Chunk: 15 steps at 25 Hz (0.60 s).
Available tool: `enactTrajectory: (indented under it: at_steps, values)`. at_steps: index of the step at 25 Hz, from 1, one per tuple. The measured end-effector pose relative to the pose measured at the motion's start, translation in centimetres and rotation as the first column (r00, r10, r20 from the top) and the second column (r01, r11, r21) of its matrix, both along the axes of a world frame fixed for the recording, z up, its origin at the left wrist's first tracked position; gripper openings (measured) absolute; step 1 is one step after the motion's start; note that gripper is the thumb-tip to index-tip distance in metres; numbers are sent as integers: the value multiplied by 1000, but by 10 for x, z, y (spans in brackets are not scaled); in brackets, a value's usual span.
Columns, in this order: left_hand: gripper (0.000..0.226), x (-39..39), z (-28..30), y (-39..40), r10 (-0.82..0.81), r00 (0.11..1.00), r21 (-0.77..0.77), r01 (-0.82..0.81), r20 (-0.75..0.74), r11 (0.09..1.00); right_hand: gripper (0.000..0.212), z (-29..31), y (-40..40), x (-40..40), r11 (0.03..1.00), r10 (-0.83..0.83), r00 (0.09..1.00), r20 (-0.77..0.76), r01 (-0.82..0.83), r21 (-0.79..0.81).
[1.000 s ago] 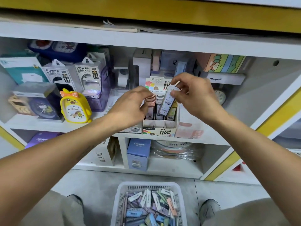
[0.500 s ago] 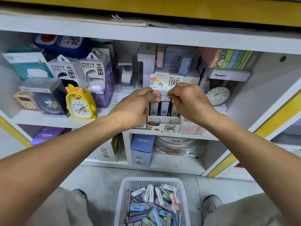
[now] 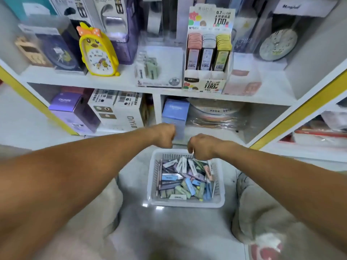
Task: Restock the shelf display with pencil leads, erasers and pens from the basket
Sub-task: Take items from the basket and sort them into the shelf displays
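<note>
At near floor, basket (image 3: 185, 203): white mesh, on grey tile, heaped with small flat packs.
Left hand (image 3: 163, 135): just beyond far rim, fingers curled under; holding anything, cannot tell.
Right hand (image 3: 201, 147): over far rim, fingers curled down toward packs; grip cannot tell.
Step (judged): reaching for next pick.
Next move: single out one pack, lift clear.
Far shelf, lead display box (image 3: 208, 53): three columns stocked.
Left of it: yellow clock (image 3: 97, 51).
</note>
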<state>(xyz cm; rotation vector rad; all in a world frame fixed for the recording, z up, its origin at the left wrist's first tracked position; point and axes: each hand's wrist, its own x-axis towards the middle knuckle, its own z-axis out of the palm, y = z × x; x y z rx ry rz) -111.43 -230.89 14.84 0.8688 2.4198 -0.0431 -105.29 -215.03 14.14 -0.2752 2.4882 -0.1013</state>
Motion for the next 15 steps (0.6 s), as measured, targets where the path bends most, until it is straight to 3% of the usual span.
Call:
enactTrajectory:
  at_steps: [4,6,9,12,15]
  values:
    - [34,26,-90,-1,111,983,-49,-105,146,993,18,-93,11,26,984,-172,976,135,176,-12]
    - [32,39,-129,-1,173,965,-27,-171,196,985,28,-130,18,41,946,-318,942,106,323,-34]
    - [43,48,-174,-1,246,940,55,-266,237,963,24,-166,26,55,813,-573,819,-30,563,-149]
    - [51,55,-202,-1,201,941,3,-210,273,978,19,-189,21,71,830,-552,832,-49,543,-127]
    - [69,68,-223,-2,110,962,-11,-110,251,994,38,-206,11,87,833,-545,834,-88,526,-173]
